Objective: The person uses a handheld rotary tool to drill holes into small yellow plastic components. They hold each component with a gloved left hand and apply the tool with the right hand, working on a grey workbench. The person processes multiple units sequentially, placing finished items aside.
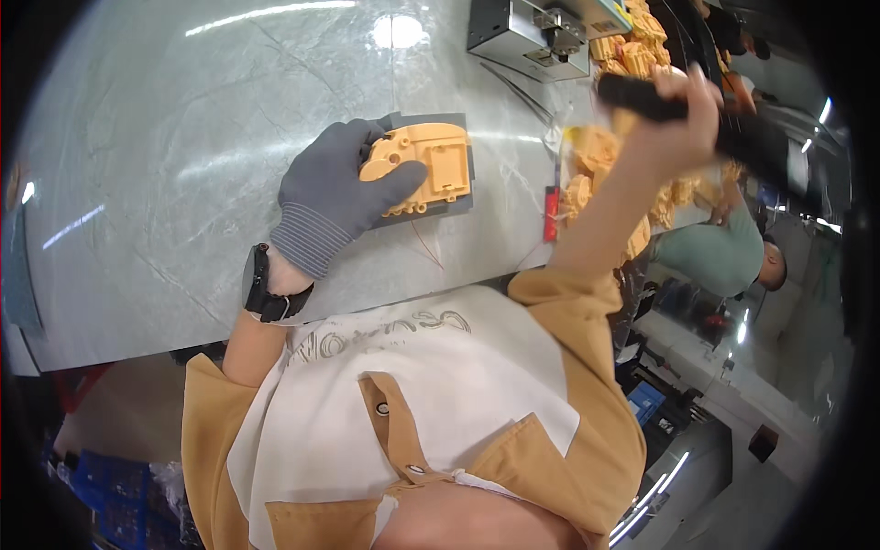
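Observation:
My left hand (341, 188), in a grey glove, presses down on a yellow-orange moulded plastic part (423, 167) that lies on a dark grey pad (466, 188) on the pale marbled table (165, 165). The gloved thumb crosses the part's left half. My right hand (676, 117) is bare, raised to the right of the part, and is closed around the black handle of a power tool (733, 128) held well above the table. The tool's tip is hidden behind the hand.
A heap of similar yellow-orange parts (623, 55) runs along the table's right side. A grey metal box device (530, 37) stands at the far edge. A red-handled tool (551, 213) lies beside the pad. Another person in a green shirt (724, 252) is at the right.

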Tool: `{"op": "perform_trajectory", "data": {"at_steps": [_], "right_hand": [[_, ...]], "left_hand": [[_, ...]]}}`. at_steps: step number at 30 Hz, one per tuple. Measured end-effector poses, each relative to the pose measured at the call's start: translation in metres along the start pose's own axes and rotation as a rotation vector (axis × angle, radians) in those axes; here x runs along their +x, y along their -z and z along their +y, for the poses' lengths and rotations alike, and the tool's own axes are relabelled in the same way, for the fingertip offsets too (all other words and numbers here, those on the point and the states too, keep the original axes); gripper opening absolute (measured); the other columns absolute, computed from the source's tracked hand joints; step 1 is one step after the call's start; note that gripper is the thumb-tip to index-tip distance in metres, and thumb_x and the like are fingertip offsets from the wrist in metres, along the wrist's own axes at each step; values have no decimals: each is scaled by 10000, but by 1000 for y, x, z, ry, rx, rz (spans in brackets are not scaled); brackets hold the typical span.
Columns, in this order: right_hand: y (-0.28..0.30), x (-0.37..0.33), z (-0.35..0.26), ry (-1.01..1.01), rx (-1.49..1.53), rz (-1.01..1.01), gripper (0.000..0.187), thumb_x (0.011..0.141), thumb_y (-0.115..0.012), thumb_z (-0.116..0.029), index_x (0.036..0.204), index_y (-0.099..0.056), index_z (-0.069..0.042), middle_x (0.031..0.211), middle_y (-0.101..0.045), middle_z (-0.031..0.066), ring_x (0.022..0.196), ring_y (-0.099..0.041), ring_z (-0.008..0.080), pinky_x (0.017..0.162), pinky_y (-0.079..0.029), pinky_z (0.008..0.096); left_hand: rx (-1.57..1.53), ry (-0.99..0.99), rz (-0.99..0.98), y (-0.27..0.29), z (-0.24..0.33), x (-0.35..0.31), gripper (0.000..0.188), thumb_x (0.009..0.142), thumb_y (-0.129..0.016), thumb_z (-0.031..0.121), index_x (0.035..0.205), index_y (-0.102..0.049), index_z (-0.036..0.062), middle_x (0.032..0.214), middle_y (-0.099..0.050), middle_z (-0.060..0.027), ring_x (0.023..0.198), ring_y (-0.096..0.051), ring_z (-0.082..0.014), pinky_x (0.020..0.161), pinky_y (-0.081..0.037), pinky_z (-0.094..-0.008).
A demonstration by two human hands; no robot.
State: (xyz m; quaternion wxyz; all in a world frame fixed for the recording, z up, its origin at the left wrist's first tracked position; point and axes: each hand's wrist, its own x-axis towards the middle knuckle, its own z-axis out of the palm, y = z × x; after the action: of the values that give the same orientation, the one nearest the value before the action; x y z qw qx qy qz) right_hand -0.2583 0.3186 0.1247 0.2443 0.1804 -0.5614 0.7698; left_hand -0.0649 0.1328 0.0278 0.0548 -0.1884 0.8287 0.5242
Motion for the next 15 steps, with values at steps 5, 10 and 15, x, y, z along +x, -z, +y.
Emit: {"op": "perform_trajectory", "data": {"at_steps": [5,10,15], "right_hand": [[-24,27,40,213,-91,-96,401,642,-590,135,999,-438,34,554,-529,95,454,-520,172,512,-474,294],[-32,17,44,94,-256,-186,336,686,-586,73,999,-471,27,599,-536,83,441,-503,140,476,-435,254],[-3,-49,-22,-44,96,-269,434,707,-529,95,1102,-368,15,590,-526,68,466,-496,155,540,-456,300]], "left_hand": [[176,-332,434,-4,6,-13,657,651,-713,505,1120,-550,75,1061,-547,-126,940,-568,-255,769,-488,-388],[608,-664,403,-17,17,16,618,686,-663,520,1126,-560,97,1088,-548,-139,969,-544,-281,819,-461,-411],[384,-407,79,-16,7,26,511,748,-635,425,1128,-572,90,1016,-592,-130,903,-596,-256,791,-486,-354]]}}
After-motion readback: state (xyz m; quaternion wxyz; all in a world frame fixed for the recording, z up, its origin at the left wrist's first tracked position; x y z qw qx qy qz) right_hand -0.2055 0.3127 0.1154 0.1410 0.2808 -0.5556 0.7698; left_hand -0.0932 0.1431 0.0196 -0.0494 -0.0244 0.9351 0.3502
